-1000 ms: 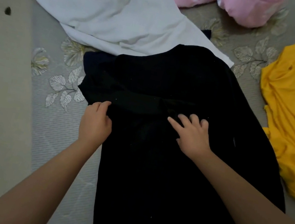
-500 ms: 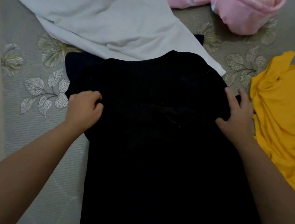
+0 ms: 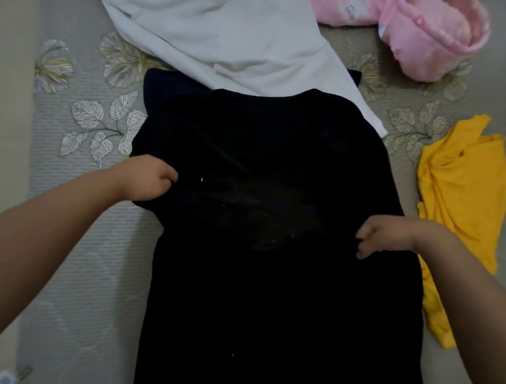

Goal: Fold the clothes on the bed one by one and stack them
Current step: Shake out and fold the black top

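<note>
Head view: left hand [image 3: 146, 179] grips left edge of black garment [image 3: 267, 261], fingers curled into cloth, as half a second ago. Right hand [image 3: 388, 236] has come in from garment's right edge, beside yellow one, onto black cloth; fingers curled, apparently pinching cloth. Judgement: right side about to fold inward, first fold starting. Black garment lies mid-bed, running to near edge. Count, left to right: one white garment [image 3: 192, 4] at far edge, one black, one pink [image 3: 417, 21] far right, one yellow garment [image 3: 457, 206] at right edge. No stack visible. Bed [image 3: 72, 262] covering leaf-patterned.
</note>
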The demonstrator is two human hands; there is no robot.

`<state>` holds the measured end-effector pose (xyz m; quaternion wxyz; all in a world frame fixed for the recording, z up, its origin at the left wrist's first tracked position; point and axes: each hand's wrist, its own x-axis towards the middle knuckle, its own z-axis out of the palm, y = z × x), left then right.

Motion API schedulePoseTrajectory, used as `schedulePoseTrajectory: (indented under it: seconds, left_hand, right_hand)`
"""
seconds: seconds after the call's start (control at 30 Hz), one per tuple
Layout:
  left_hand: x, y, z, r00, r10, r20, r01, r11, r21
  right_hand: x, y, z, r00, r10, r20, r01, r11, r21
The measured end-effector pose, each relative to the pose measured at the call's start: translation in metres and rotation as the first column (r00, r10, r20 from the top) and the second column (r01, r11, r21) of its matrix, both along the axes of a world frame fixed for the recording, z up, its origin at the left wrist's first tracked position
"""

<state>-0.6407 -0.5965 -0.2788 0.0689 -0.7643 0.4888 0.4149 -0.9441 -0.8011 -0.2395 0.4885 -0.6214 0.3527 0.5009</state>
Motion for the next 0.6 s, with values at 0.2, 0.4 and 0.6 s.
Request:
schedulePoseTrajectory:
  seconds: [0.2, 0.4, 0.6]
  left_hand:
    - [0.025, -0.003, 0.002, 0.922, 0.047, 0.384, -0.080, 0.994, 0.070]
    - [0.028, -0.012, -0.026, 0.804, 0.047, 0.592, -0.146, 0.982, 0.120]
    - [0.043, -0.003, -0.050, 0.787, 0.072, 0.613, -0.056, 0.997, -0.045]
  right_hand:
    - [0.004, 0.001, -0.014, 0.933, -0.344, 0.104, 0.357, 0.922, -0.153]
    - [0.040, -0.007, -0.037, 0.935, -0.026, 0.355, 0.242, 0.777, -0.581]
    - [0.049, -0.022, -0.060, 0.939, 0.182, 0.293, 0.116, 0.634, -0.765]
